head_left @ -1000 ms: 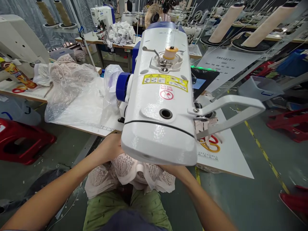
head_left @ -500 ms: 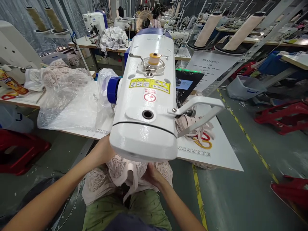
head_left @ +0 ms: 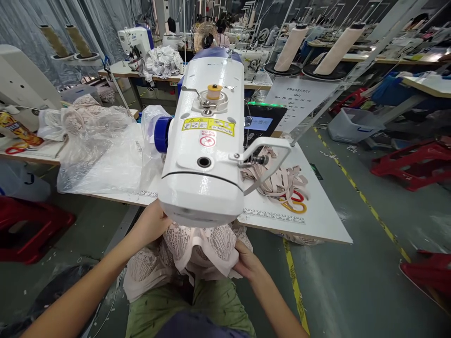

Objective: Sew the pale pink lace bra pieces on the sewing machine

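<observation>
A pale pink lace bra hangs below the head of a white sewing machine, over my lap. My left hand grips its left side close under the machine head; the fingertips are partly hidden. On the other side my right hand pinches the edge of the right cup. Another lace bra piece lies over my thigh on the left. The needle area is hidden behind the machine head.
Pinkish straps and scissors with red and yellow handles lie on the table right of the machine. Clear plastic covers the left side. Red stools and a translucent bin stand on the floor.
My right hand has moved right and out to the cup's edge, spreading the bra so both cups show. My left hand stays near the machine head. The view has shifted slightly.
</observation>
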### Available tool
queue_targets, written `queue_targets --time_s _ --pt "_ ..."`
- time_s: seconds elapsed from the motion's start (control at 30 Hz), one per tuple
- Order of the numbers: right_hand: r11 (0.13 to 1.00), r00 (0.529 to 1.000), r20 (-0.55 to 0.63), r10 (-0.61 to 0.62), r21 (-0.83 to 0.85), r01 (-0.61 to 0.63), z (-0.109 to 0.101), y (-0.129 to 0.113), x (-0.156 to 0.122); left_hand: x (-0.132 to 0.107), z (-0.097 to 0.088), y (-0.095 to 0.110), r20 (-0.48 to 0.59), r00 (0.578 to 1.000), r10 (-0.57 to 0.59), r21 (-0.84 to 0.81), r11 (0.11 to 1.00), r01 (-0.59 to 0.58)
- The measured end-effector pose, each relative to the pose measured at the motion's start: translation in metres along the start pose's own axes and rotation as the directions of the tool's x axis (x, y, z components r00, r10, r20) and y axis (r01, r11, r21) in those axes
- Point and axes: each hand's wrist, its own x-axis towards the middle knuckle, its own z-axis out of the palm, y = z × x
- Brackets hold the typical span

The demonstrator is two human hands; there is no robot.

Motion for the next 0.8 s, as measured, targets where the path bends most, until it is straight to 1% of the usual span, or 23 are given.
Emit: queue_targets --time_s 0.07,0.13,0.17,0.2,0.23,0.27,0.3,0.33,0.37,0.4,0.43,0.47,0.5,0.53,0.57,0.6,0.67,0.73,0.8 --pt "0.999 0.997 -0.074 -0.017 0.036 0.019 -0.005 -0.014 -0.008 -0.012 -0.004 0.007 -0.047 0.998 -0.041 0.022 0.999 0.042" --pt "0.996 0.988 -0.128 -0.081 0.030 0.085 -0.006 -0.030 -0.019 -0.031 -0.004 0.019 -0.118 0.991 -0.068 0.046 0.996 0.073" --pt "0.993 0.984 -0.132 -0.119 -0.001 0.120 -0.004 -0.037 -0.025 -0.042 -0.002 0.028 -0.159 0.986 -0.045 0.055 0.997 0.054" --pt "0.988 0.982 -0.118 -0.150 -0.049 0.145 0.001 -0.043 -0.032 -0.053 0.002 0.038 -0.195 0.981 0.012 0.059 0.998 -0.001" --pt "0.979 0.981 -0.082 -0.175 -0.121 0.164 0.010 -0.048 -0.040 -0.064 0.007 0.049 -0.217 0.970 0.104 0.062 0.994 -0.093" --pt "0.957 0.981 -0.021 -0.194 -0.222 0.184 0.021 -0.052 -0.047 -0.073 0.014 0.060 -0.233 0.948 0.218 0.069 0.976 -0.207" --pt "0.917 0.978 0.069 -0.195 -0.341 0.207 0.034 -0.054 -0.055 -0.081 0.022 0.071 -0.220 0.916 0.335 0.084 0.942 -0.324" --pt "0.850 0.966 0.180 -0.183 -0.464 0.248 0.049 -0.055 -0.062 -0.086 0.030 0.079 -0.180 0.886 0.427 0.108 0.904 -0.414" --pt "0.762 0.943 0.296 -0.150 -0.573 0.301 0.063 -0.055 -0.069 -0.089 0.038 0.085 -0.123 0.870 0.478 0.116 0.877 -0.465" --pt "0.668 0.913 0.392 -0.116 -0.649 0.364 0.077 -0.053 -0.074 -0.091 0.046 0.087 -0.056 0.879 0.474 0.103 0.878 -0.467" --pt "0.574 0.884 0.458 -0.092 -0.701 0.423 0.087 -0.051 -0.079 -0.091 0.053 0.087 0.014 0.913 0.408 0.067 0.911 -0.408" --pt "0.493 0.866 0.490 -0.094 -0.733 0.468 0.095 -0.047 -0.082 -0.091 0.060 0.083 0.086 0.952 0.295 0.012 0.955 -0.297" --pt "0.431 0.863 0.490 -0.126 -0.756 0.493 0.099 -0.042 -0.085 -0.091 0.066 0.077 0.156 0.974 0.166 -0.046 0.986 -0.161" --pt "0.386 0.869 0.464 -0.173 -0.779 0.493 0.100 -0.037 -0.087 -0.091 0.070 0.070 0.210 0.976 0.055 -0.092 0.995 -0.036" --pt "0.361 0.879 0.426 -0.215 -0.802 0.477 0.099 -0.031 -0.088 -0.091 0.074 0.064 0.245 0.969 -0.019 -0.115 0.992 0.049" --pt "0.350 0.889 0.383 -0.251 -0.820 0.452 0.096 -0.026 -0.089 -0.092 0.076 0.058 0.263 0.963 -0.053 -0.113 0.990 0.085" --pt "0.331 0.908 0.300 -0.292 -0.859 0.390 0.089 -0.017 -0.091 -0.093 0.077 0.049 0.245 0.969 -0.034 -0.072 0.996 0.053" --pt "0.287 0.927 0.255 -0.273 -0.898 0.332 0.082 -0.010 -0.092 -0.095 0.075 0.046 0.217 0.976 -0.019 -0.050 0.998 0.031" --pt "0.242 0.939 0.272 -0.209 -0.916 0.320 0.077 -0.003 -0.092 -0.096 0.073 0.045 0.172 0.985 -0.026 -0.086 0.995 0.041"
